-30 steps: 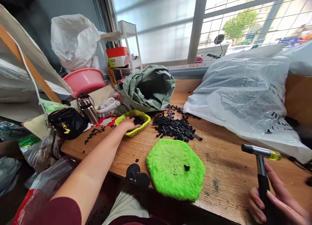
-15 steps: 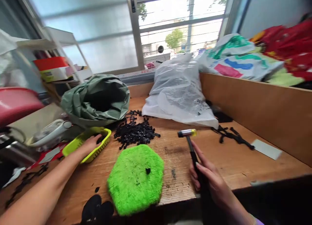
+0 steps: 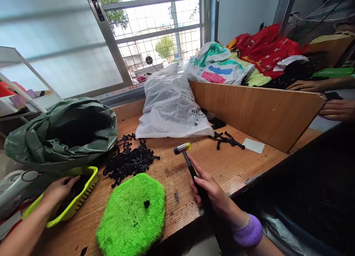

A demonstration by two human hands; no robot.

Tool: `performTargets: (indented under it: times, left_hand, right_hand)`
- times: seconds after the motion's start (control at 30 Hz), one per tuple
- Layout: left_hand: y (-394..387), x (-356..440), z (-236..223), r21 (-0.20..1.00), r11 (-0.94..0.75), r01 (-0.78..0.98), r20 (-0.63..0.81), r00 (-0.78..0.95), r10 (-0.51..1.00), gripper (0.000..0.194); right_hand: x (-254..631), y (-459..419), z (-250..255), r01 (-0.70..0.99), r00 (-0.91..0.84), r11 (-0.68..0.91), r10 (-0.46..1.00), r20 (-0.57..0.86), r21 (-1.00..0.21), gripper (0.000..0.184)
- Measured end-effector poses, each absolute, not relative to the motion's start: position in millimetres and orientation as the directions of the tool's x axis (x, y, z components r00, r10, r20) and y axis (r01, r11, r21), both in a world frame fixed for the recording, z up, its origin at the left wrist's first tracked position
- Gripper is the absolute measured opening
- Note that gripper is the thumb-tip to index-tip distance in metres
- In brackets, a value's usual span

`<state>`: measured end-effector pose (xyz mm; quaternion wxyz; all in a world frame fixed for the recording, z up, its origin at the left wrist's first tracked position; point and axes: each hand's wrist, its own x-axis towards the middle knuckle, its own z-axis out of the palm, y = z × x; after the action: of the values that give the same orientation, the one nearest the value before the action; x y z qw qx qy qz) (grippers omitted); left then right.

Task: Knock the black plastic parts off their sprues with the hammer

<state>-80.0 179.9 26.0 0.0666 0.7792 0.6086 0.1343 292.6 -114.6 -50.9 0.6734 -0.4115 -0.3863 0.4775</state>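
My left hand [image 3: 57, 189] reaches into a yellow basket [image 3: 85, 191] at the left, fingers bent down onto the small black parts inside. My right hand [image 3: 212, 193] grips the black handle of a small hammer [image 3: 185, 155] whose metal head with a yellow tip points up over the wooden table [image 3: 222, 163]. Between the hands lies a fuzzy green pad [image 3: 131, 215] with one small black part [image 3: 146, 203] on it. Behind the pad sits a pile of black plastic parts [image 3: 128, 161].
A green sack [image 3: 63, 132] gapes open behind the basket. A clear plastic bag [image 3: 172, 106] rests by the window. A wooden divider [image 3: 257, 108] bounds the table on the right; another person's hands [image 3: 332, 108] lie beyond it. More black parts [image 3: 226, 139] and a white card [image 3: 253, 145] lie near the divider.
The view has swung to the right, bringing the divider and another person's hands into sight. My left hand stays in the yellow basket; my right hand keeps hold of the hammer.
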Motion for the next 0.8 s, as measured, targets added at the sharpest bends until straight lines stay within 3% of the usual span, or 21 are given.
performTargets:
  times: [0.1,0.17,0.3,0.4,0.47,0.57,0.8]
  left_hand:
    - [147,-60,42,0.656,0.018,0.755,0.079,-0.092,0.993,0.058]
    - [120,-44,47,0.729,0.010,0.685,0.043,-0.060,0.997,0.060]
    - [62,-11,31,0.660,-0.293,0.692,0.116,0.291,0.950,0.048]
    - [26,14,12,0.515,-0.539,0.666,0.217,0.507,0.834,0.032]
    - [13,25,5,0.388,-0.594,0.705,0.178,0.575,0.798,0.029]
    - [3,29,1,0.255,-0.623,0.740,0.158,0.604,0.781,0.031]
    - [-10,37,2,0.285,-0.759,0.585,0.171,0.748,0.641,0.048]
  right_hand:
    - [292,-115,-49,-0.333,0.254,0.193,0.961,0.109,-0.923,0.075]
    - [293,-115,-49,-0.342,0.257,0.179,0.962,0.091,-0.922,0.075]
    - [294,-117,-50,-0.369,0.244,0.145,0.968,0.055,-0.918,0.080]
    - [294,-120,-49,-0.387,0.236,0.123,0.971,0.030,-0.914,0.081]
    - [293,-121,-45,-0.401,0.241,0.113,0.970,0.014,-0.909,0.082]
    - [290,-122,-35,-0.443,0.320,0.024,0.938,-0.133,-0.896,0.073]
    - [286,-121,-26,-0.369,0.378,-0.042,0.906,-0.191,-0.928,0.068]
